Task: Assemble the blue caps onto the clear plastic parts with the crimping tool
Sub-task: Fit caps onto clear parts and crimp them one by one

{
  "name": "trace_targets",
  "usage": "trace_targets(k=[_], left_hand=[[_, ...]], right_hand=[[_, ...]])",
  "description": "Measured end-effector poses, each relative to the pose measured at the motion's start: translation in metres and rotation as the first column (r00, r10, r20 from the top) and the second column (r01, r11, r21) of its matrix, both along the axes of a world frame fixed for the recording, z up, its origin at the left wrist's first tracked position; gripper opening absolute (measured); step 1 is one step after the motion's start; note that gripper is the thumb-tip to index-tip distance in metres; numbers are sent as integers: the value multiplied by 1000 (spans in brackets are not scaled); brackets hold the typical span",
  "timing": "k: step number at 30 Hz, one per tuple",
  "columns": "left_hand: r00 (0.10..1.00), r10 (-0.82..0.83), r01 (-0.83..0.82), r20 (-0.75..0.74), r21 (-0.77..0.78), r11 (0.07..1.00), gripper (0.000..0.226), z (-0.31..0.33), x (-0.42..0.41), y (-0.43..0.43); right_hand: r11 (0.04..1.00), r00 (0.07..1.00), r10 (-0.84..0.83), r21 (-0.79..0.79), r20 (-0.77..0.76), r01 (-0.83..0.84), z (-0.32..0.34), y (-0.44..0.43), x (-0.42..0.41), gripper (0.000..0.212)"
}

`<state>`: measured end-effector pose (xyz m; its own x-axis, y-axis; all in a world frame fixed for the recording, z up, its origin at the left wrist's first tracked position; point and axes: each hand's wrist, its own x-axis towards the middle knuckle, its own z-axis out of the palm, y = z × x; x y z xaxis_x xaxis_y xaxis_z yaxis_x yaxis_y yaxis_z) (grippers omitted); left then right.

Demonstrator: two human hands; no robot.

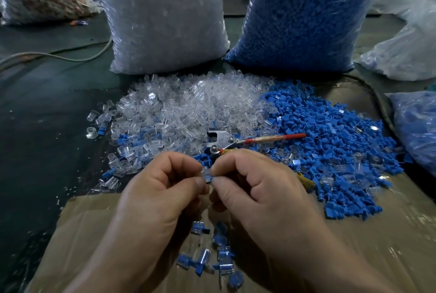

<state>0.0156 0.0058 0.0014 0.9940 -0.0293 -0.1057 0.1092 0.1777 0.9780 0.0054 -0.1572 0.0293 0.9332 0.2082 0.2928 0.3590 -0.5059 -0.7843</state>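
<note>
Hands (165,186) (254,186) pinch clear part (206,176) at pile (188,108) edge, over cardboard (389,233).

Left hand (162,186), right hand (257,186): two. Crimping tool (223,139): one. Clear heap (188,106), blue heap (330,144): two.

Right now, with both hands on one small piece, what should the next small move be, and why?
Probably move the piece forward into the head of the crimping tool. The left hand and right hand both pinch it, blue and clear showing between their fingertips, and the tool lies just beyond them.
</note>
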Motion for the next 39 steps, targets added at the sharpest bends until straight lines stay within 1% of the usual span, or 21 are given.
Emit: trace_targets(k=[3, 7, 12, 14, 15, 17, 18, 19, 20, 21, 22, 25, 27, 29, 31, 32, 33, 34, 36, 38, 39], left_hand=[[1000, -11, 10, 10, 38, 999, 27, 2, 0, 0], [999, -9, 6, 37, 73, 997, 36, 6, -1, -2], [998, -67, 67, 3, -22, 998, 31, 10, -3, -3], [997, -70, 69, -28, -57, 996, 37, 9, -2, -2], [996, -73, 68, -47, -96, 993, 33, 9, -2, 0], [993, -87, 70, -81, -188, 980, 17, 10, 0, 2], [990, -99, 77, -96, -212, 974, 16, 11, 1, 2], [989, -113, 91, -98, -207, 974, 20, 11, 1, 2], [988, -121, 105, -92, -164, 981, 26, 12, 0, 2], [988, -131, 122, -78, -102, 987, 25, 11, 0, 1], [988, -140, 137, -58, -50, 989, 20, 13, -2, -1], [990, -138, 138, 3, 42, 990, 15, 12, -2, -3], [991, -124, 118, 48, 113, 987, 24, 9, -1, -2], [992, -96, 78, 83, 200, 977, 20, 7, -1, -2], [992, -73, 43, 101, 274, 961, 19, 7, -1, -2], [993, -55, 25, 102, 278, 960, 19, 7, -1, -2], [995, -39, 10, 97, 275, 961, 22, 7, -1, 0], [996, -31, 6, 88, 272, 962, 28, 6, -1, 1], [997, -32, 14, 68, 253, 967, 35, 8, -1, 2], [998, -37, 25, 55, 203, 979, 37, 11, -2, 2], [998, -38, 28, 50, 182, 983, 37, 13, -3, 1]], right_hand=[[999, 998, -4, -36, 59, 7, 1, -1, 0, 4], [992, 987, 64, -115, 144, -48, 0, 2, 1, 13], [992, 986, 62, -116, 155, -44, -3, 0, 3, 11], [992, 984, 62, -118, 165, -43, -3, -1, 3, 10], [991, 982, 62, -125, 177, -40, -3, -1, 3, 10], [988, 977, 58, -149, 204, -27, -4, -1, 3, 12], [987, 976, 56, -160, 211, -22, -4, -1, 4, 14], [985, 975, 56, -172, 216, -18, -4, -2, 4, 15], [982, 974, 57, -186, 217, -16, -4, -2, 4, 15], [980, 975, 61, -199, 216, -17, -5, -3, 5, 15], [977, 975, 64, -211, 213, -18, -5, -4, 5, 16], [972, 974, 83, -235, 208, -33, -5, -5, 6, 18], [961, 974, 113, -271, 197, -57, -5, -7, 6, 16], [942, 965, 146, -327, 216, -69, -4, -9, 7, 15], [926, 957, 157, -373, 243, -57, -4, -11, 8, 19], [912, 961, 127, -409, 244, -16, -4, -13, 10, 25], [882, 969, 67, -468, 237, 53, -4, -15, 12, 36], [833, 978, -7, -540, 208, 121, -5, -17, 15, 50], [720, 983, -156, -669, 100, 182, -8, -26, 23, 71], [632, 974, -225, -757, 30, 170, -12, -35, 29, 79], [613, 972, -235, -775, 10, 156, -13, -38, 31, 79]])
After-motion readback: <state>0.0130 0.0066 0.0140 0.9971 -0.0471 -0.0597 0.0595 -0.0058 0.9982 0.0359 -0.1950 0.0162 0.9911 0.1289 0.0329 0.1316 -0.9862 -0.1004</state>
